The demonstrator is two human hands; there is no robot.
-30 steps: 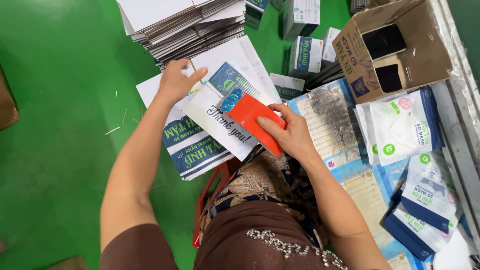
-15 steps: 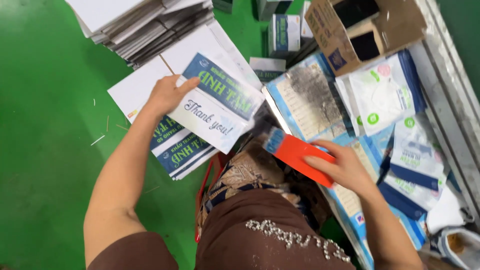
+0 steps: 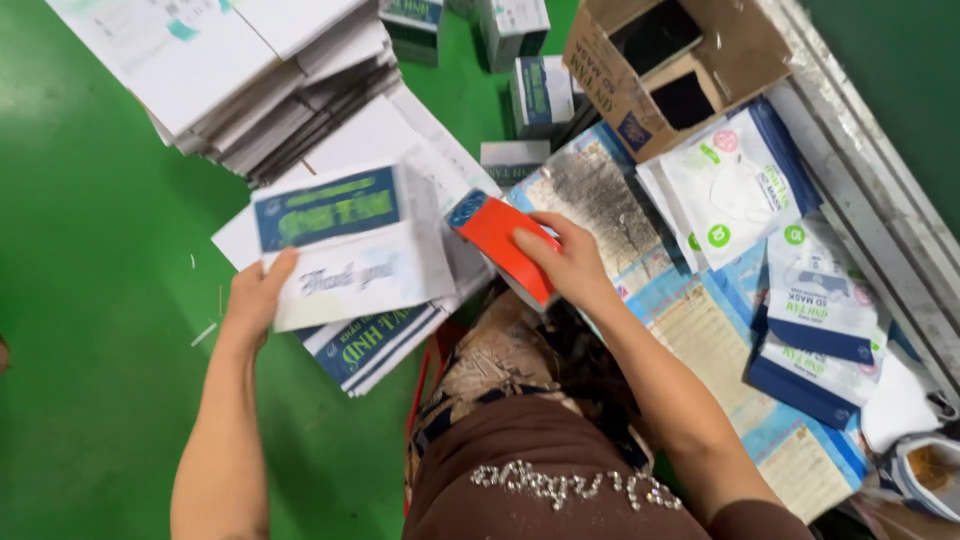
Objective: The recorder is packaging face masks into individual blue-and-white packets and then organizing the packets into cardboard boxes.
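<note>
At the far left lies bare green floor (image 3: 90,300), and above it, toward the top of the view, a tall stack of flat white cardboard sheets (image 3: 250,80) leans across the corner. Just below that stack the person's left hand (image 3: 258,300) is closed on the lower left edge of a flat white carton (image 3: 350,245) with a dark blue panel and cursive lettering, thumb on top and fingers hidden behind it; the carton is lifted and tilted, somewhat blurred. Under it a pile of similar flat cartons (image 3: 370,345) with blue bands rests on the floor. Right of the carton, near the middle, the right hand (image 3: 570,265) is clamped on a red pouch (image 3: 505,240) with a blue corner, holding it by its right side so that it touches or nearly touches the carton's right edge; which of the two cannot be told. The two hands are apart, each gripping its own thing. Below them the person's lap shows in brown cloth with a beaded trim. Behind the red pouch small folded white and blue boxes (image 3: 540,95) stand on the floor. Further right an open brown cardboard box (image 3: 610,70) holds dark packets, and beside it white mask packets (image 3: 735,185) with blue edges lie overlapping on printed sheets (image 3: 700,330), near a grey metal rail (image 3: 880,190) at the far right
</note>
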